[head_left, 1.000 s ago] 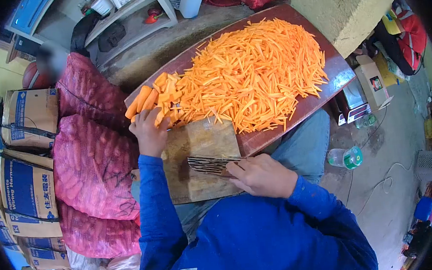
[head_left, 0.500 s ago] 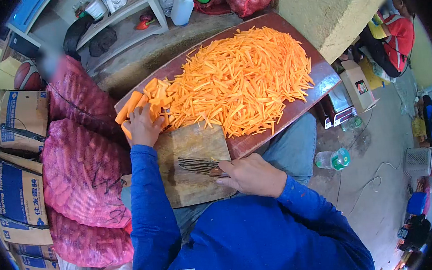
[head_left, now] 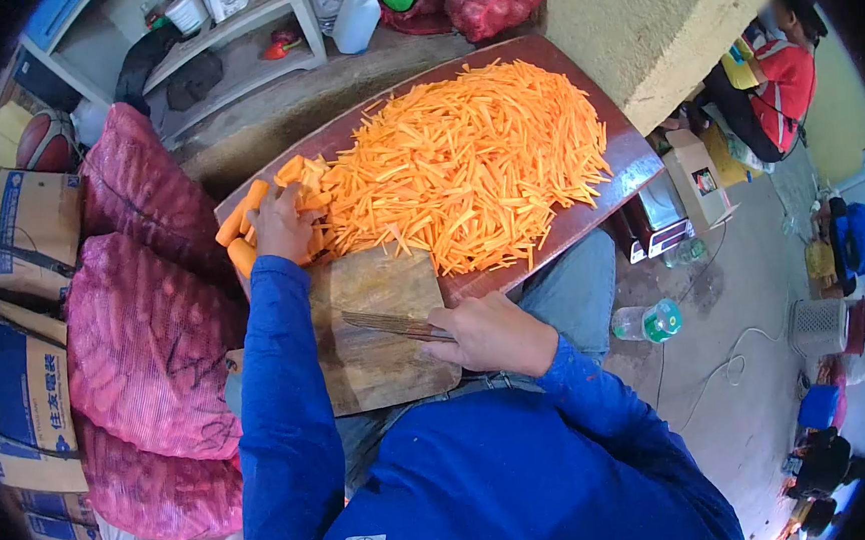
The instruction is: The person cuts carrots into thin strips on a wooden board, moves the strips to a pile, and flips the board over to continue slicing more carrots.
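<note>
At the left end of the reddish-brown table (head_left: pixel 636 160), my left hand (head_left: pixel 284 225) is bent down over peeled carrot pieces (head_left: pixel 240 215), its fingers curled round some of them; the fingertips are partly hidden. My right hand (head_left: pixel 502 333) grips the handle of a knife with several thin parallel blades (head_left: pixel 386 321). Those blades lie low over a worn wooden cutting board (head_left: pixel 375 374), pointing left. Beside the board, a large heap of carrot sticks (head_left: pixel 475 157) covers much of the tabletop.
Pink mesh sacks (head_left: pixel 152 340) stand on my left, in front of cardboard boxes (head_left: pixel 20 369). A plastic bottle (head_left: pixel 647 322) lies on the floor at right. Behind the table are a shelf (head_left: pixel 230 94) and a concrete pillar (head_left: pixel 656 24). A person in red (head_left: pixel 786 95) sits at far right.
My left hand has shifted slightly among the carrot pieces, its fingers more bent. The knife in my right hand has turned, so its blades show more edge-on. The whole view has shifted a little.
</note>
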Demonstrator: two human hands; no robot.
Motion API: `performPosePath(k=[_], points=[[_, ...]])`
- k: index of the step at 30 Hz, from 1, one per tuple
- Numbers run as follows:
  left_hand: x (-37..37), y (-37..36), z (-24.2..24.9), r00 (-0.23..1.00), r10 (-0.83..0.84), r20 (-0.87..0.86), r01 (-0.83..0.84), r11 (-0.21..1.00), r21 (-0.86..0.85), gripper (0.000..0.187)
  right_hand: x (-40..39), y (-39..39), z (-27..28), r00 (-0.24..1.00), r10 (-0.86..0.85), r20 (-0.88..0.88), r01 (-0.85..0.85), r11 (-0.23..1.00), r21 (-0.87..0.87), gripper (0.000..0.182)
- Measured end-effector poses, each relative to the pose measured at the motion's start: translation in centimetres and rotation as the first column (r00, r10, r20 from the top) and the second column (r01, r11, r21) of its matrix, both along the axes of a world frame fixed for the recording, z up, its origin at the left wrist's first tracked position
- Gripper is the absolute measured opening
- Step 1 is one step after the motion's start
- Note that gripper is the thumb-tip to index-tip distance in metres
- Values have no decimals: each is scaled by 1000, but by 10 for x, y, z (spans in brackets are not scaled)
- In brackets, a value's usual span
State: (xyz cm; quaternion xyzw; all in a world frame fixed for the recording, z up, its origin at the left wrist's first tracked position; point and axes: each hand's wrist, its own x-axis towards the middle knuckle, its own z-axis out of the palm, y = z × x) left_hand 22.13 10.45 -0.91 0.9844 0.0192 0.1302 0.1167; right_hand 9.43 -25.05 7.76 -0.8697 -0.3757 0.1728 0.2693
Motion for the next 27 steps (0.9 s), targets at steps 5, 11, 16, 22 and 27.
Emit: performPosePath(k=[5, 11, 16, 22, 27], points=[[-17, 9, -3, 997, 48, 64, -48, 999, -2, 62, -1, 0, -4, 1000, 0, 3, 0, 1000, 9, 43], [-28, 18, 0, 997, -11, -76, 0, 990, -141, 62, -2, -2, -5, 1000, -1, 14, 1, 1000, 3, 41], [-21, 18, -8, 997, 36, -61, -43, 993, -110, 58, -1, -3, -6, 1000, 4, 14, -4, 999, 38, 40], [-19, 18, -5, 997, 76, -15, -77, 969, -235, 46, -2, -5, -4, 1000, -4, -18, 5, 998, 61, 39], [-32, 14, 3, 968, -29, 249, 86, 972, -220, 37, -4, -6, -7, 1000, -3, 22, 1, 997, 71, 41]])
